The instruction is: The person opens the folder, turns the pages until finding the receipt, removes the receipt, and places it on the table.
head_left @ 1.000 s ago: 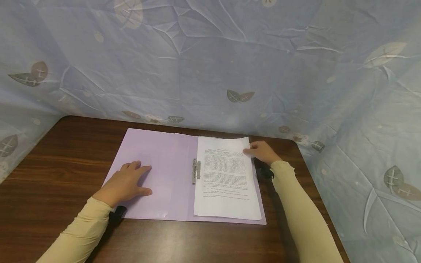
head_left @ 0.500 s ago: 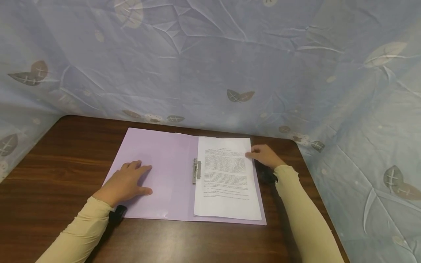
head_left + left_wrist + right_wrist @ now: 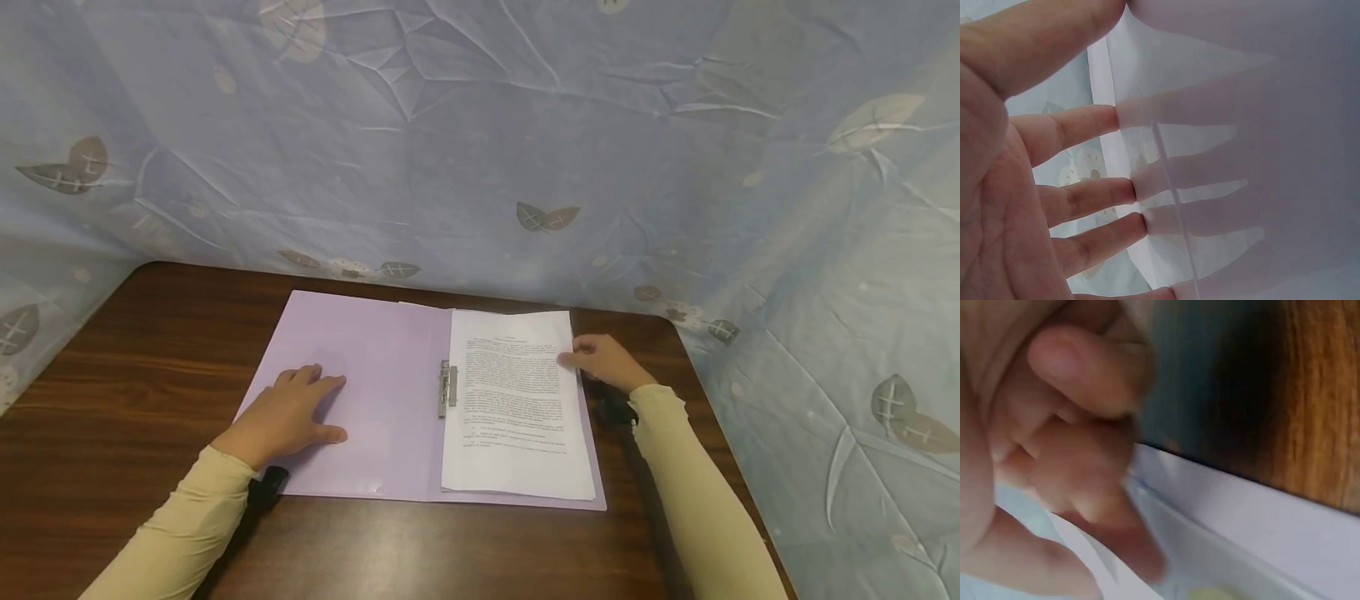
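A lilac folder (image 3: pixel 386 417) lies spread flat on the table. On its right half rests a stack of printed paper sheets (image 3: pixel 517 471), beside a metal clip (image 3: pixel 452 387) near the spine. My right hand (image 3: pixel 603 361) pinches the upper right edge of the top paper between thumb and fingers; in the right wrist view the paper edge (image 3: pixel 1088 547) runs between them. With fingers spread, my left hand (image 3: pixel 281 419) touches the folder's left cover by its fingertips, which meet the glossy surface in the left wrist view.
The dark wooden table (image 3: pixel 120 375) extends around the folder. A pale blue curtain (image 3: pixel 465 150) with leaf prints hangs behind the table and along its sides. Dark bands (image 3: pixel 272 482) show at the wrists.
My right hand has slid slightly toward me along the paper's right edge, still pinching it. The left hand and the folder stay in place.
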The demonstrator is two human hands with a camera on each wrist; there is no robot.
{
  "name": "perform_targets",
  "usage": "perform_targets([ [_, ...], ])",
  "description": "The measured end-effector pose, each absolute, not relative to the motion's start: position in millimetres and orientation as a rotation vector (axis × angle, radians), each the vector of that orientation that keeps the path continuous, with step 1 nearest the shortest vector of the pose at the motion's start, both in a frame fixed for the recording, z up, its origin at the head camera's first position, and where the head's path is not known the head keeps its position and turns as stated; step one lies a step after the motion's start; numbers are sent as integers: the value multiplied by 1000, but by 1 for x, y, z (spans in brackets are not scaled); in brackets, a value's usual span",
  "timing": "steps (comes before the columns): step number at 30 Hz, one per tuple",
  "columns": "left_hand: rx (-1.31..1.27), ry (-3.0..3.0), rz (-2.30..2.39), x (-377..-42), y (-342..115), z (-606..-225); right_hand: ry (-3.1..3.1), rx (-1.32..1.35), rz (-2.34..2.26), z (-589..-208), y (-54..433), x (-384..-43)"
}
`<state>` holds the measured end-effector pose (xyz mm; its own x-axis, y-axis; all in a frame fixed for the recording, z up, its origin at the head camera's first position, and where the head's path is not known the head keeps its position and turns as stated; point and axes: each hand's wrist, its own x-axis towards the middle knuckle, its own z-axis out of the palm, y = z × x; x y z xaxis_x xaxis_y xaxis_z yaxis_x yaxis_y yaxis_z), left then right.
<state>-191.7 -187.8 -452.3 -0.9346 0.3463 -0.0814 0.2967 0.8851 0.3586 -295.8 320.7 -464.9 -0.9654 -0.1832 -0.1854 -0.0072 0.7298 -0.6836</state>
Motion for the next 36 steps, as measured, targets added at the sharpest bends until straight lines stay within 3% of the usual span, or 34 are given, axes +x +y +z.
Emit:
perform_targets([
  [19, 519, 2907, 503, -192, -190, -452, 2665, -55, -1252, -466, 313, -257],
  [36, 536, 2920, 509, -197, -196, -451, 2688, 74, -1357, -478, 308, -247],
])
